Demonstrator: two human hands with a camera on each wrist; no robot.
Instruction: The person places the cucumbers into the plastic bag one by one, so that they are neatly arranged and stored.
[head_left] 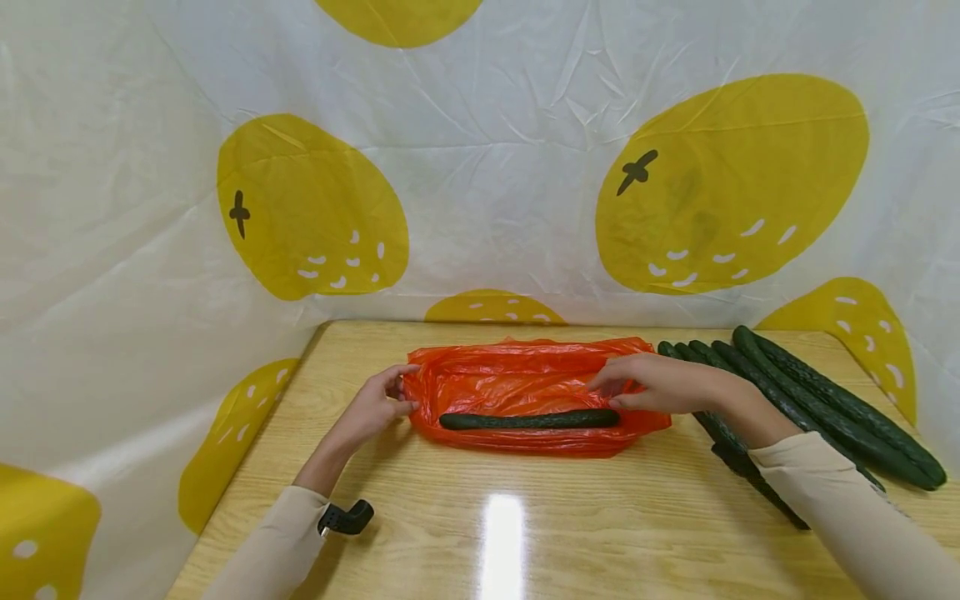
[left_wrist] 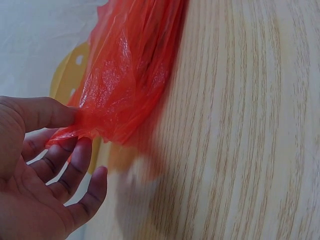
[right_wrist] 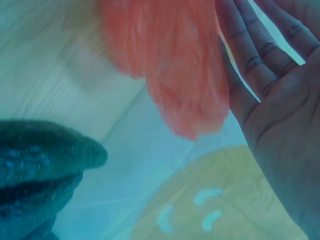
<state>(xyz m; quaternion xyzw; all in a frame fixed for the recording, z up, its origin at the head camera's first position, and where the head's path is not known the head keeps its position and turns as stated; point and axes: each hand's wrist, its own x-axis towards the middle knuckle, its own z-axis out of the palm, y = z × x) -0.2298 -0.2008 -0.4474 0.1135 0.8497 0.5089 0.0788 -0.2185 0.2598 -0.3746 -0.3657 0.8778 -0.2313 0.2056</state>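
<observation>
A red plastic bag (head_left: pixel 517 379) lies spread lengthwise on the table, its upper side gaping. Inside, along the near side, rests one long dark green cucumber (head_left: pixel 528 419). My left hand (head_left: pixel 378 404) is at the bag's left end; in the left wrist view, thumb and fingers pinch a gathered edge of the red plastic (left_wrist: pixel 120 75). My right hand (head_left: pixel 648 383) reaches over the bag's right end, fingertips close to the cucumber's right tip. Its fingers look fairly straight in the right wrist view, alongside the hanging red plastic (right_wrist: pixel 185 75).
Several more cucumbers (head_left: pixel 840 408) lie side by side on the right of the wooden table (head_left: pixel 420 517), partly under my right forearm. A white curtain (head_left: pixel 502 208) with yellow fruit shapes stands behind the table and along its left side.
</observation>
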